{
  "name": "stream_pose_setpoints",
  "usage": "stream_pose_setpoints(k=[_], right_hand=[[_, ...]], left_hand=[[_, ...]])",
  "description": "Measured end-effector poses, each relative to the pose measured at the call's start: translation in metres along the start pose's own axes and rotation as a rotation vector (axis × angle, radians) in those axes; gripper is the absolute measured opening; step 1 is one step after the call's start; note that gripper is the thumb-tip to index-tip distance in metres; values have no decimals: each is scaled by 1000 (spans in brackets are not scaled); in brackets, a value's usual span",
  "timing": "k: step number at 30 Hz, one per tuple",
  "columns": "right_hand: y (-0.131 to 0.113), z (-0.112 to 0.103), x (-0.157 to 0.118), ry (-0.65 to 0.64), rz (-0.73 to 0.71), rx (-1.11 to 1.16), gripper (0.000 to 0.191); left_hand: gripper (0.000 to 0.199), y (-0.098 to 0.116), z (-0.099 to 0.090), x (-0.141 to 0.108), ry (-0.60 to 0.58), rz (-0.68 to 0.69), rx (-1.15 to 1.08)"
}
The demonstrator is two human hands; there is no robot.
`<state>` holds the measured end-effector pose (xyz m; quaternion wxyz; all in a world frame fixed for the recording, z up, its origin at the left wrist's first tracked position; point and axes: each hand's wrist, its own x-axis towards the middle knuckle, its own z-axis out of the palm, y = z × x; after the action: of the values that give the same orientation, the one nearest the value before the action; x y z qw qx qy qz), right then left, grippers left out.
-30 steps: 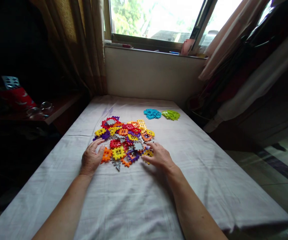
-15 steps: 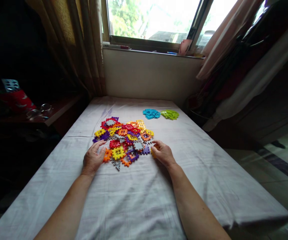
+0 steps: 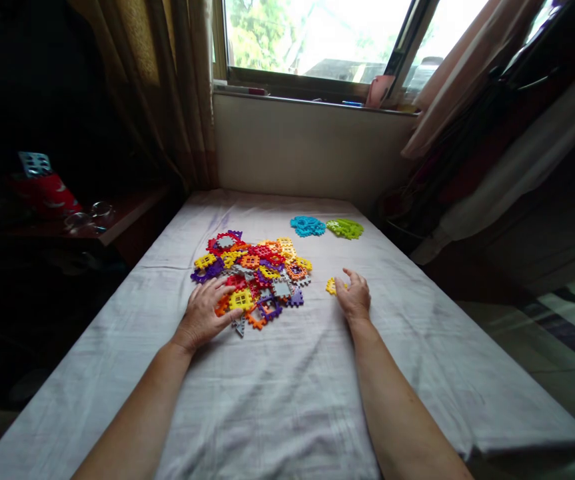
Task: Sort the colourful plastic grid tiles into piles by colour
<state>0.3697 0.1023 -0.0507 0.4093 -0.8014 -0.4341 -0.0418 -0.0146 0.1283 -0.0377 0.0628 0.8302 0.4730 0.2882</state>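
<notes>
A mixed pile of toothed plastic building pieces [image 3: 254,260] in red, yellow, orange, purple and grey lies on the cloth. Over its near left edge is my left hand [image 3: 204,313], fingers spread, around a square yellow window piece [image 3: 240,300] and an orange one partly covered by the fingers. I cannot tell whether it presses on them. To the right of the pile, my right hand [image 3: 354,298] has its fingers apart, its thumb at a separate yellow piece [image 3: 331,287] lying on the cloth. The thumb hides part of that piece.
Toward the far right of the cloth-covered table [image 3: 267,393] lie a blue heap [image 3: 308,226] and a green heap [image 3: 345,229] of similar pieces. A dark side table [image 3: 132,210] at left carries glasses [image 3: 90,217] and a red container [image 3: 54,197]. Curtains and a window stand behind.
My right hand and the yellow piece have moved right, away from the pile, and its fingers have spread. My left hand has moved right onto the pile's near edge. The view has shifted slightly.
</notes>
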Motion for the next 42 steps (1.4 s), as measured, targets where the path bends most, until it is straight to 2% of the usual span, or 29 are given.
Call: stream_pose_setpoints(k=[2,5,12,19,22,24,26,29,31,33,36,39,42], right_hand=[[-4,0,-6,-2,-39,-6,38],[-19,-2,-15,-36,-115,17,35],[-61,-4,-44,-124,-474,93,27],[-96,-11,-71,-276,-787,184,28],[-107,-12,-83,-374,-882,215,34],[-113,-10,-89,-416,-902,204,29],[-115,-9,-91,-428,-893,201,21],[-112,-9,-84,-382,-831,234,25],[-104,-11,-71,-300,-698,269,26],[-90,-15,-54,-211,-479,272,27],[-60,-22,-27,-132,-183,171,34],[-31,-27,-9,-100,-42,57,35],[-15,-29,-3,-72,-8,-36,34]], left_hand=[[63,3,1,-2,-34,2,58],[69,7,1,-4,-13,13,95],[30,13,-4,0,93,88,79],[33,28,-14,4,254,134,-56],[32,40,-10,3,213,183,-78],[31,47,-6,1,167,224,-85],[30,51,-2,1,146,254,-87],[33,51,3,0,142,270,-90],[46,49,6,0,123,266,-72],[56,47,8,-1,59,269,-25],[53,47,11,-2,-73,294,43],[44,47,13,-3,-109,288,61],[38,44,13,-3,-77,251,58]])
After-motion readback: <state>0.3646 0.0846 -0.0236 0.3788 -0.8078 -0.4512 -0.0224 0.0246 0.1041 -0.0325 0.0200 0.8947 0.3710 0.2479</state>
